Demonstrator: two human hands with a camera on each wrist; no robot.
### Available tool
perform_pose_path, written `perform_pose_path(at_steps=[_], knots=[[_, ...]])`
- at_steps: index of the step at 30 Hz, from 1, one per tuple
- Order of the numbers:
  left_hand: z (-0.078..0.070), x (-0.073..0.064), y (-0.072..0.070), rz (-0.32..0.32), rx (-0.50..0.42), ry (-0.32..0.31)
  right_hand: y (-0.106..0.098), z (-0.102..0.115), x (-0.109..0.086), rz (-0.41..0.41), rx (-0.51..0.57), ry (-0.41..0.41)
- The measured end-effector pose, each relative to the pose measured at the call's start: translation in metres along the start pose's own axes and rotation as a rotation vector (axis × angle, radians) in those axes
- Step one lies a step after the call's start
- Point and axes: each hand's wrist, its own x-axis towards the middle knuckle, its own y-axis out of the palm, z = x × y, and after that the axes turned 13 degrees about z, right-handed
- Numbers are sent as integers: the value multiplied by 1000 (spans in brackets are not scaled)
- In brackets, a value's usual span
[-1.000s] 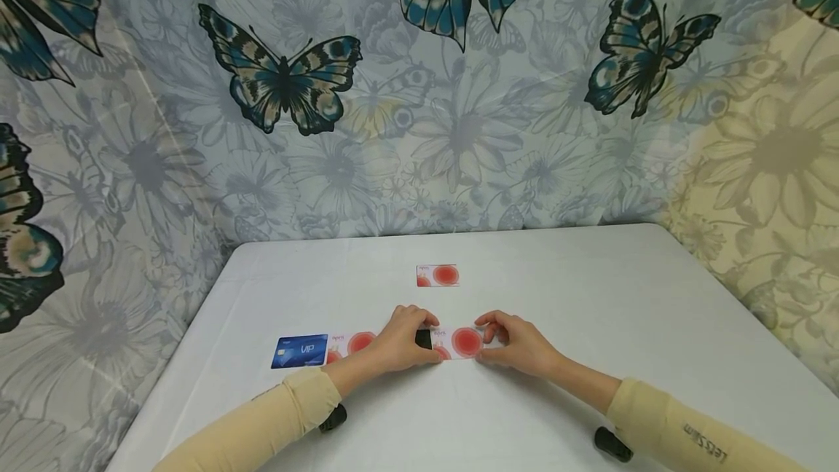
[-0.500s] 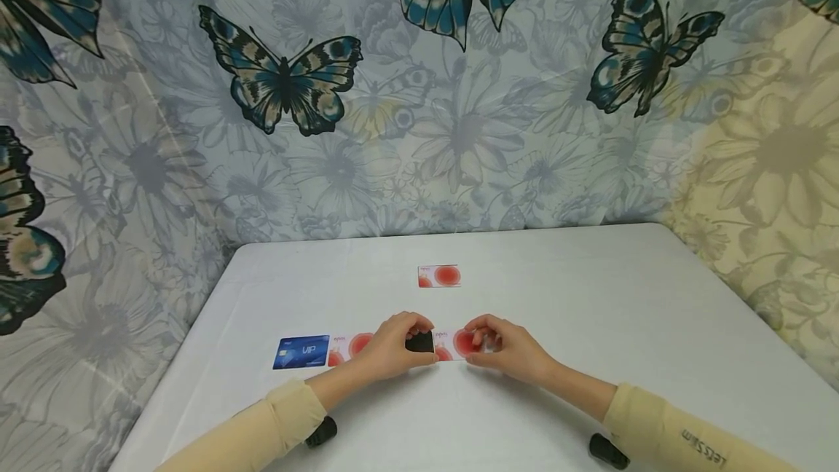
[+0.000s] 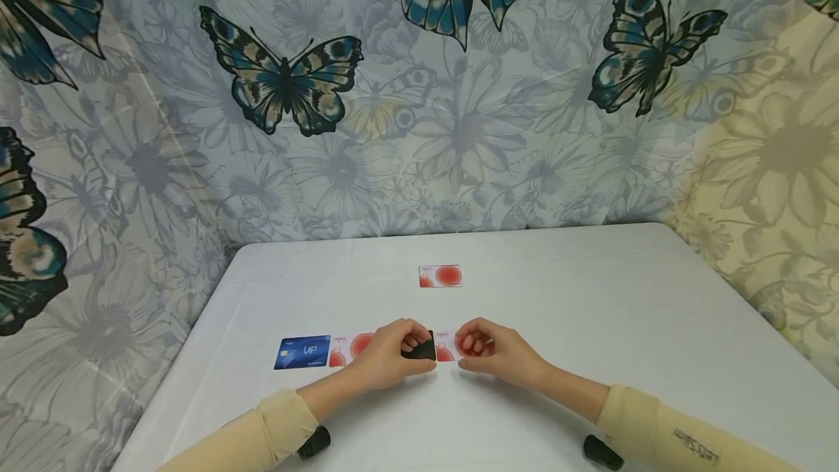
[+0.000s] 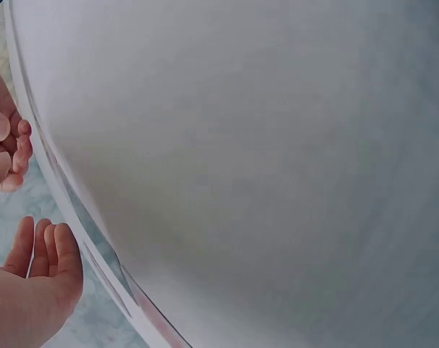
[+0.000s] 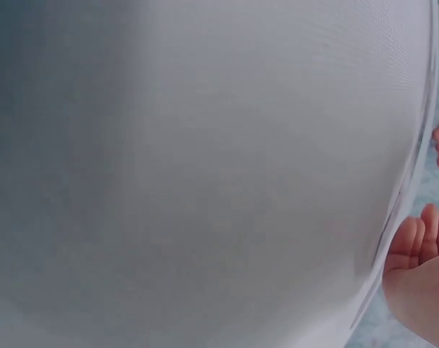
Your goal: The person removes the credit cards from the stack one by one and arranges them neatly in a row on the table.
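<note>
In the head view, a row of cards lies on the white table [image 3: 564, 275]. At its left end is a blue VIP card [image 3: 302, 352], then a white card with red circles [image 3: 350, 350]. My left hand [image 3: 387, 357] holds a black card [image 3: 419, 348], thumb at its near edge and fingers curled at its far edge. Against the black card's right side sits another red-circle card [image 3: 444, 347]. My right hand [image 3: 505, 355] grips this one by its near and far edges and hides its right part. Both hands [image 4: 38, 283] [image 5: 422, 275] show at the borders of the wrist views.
A separate red-circle card [image 3: 440, 276] lies farther back on the table. A small black device [image 3: 314, 442] sits under the left forearm, and another black device [image 3: 603, 452] under the right. Behind the table hangs a butterfly-patterned cloth [image 3: 459, 130].
My right hand has slid left along the red-circle card, closer to my left hand. My left hand has drawn slightly left and nearer, exposing more of the black card.
</note>
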Motion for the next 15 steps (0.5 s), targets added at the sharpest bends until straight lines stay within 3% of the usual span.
perform_pose_path(at_steps=[15], knots=[[9, 14, -21, -15, 59, -60, -17, -7, 29, 3, -120, 52]])
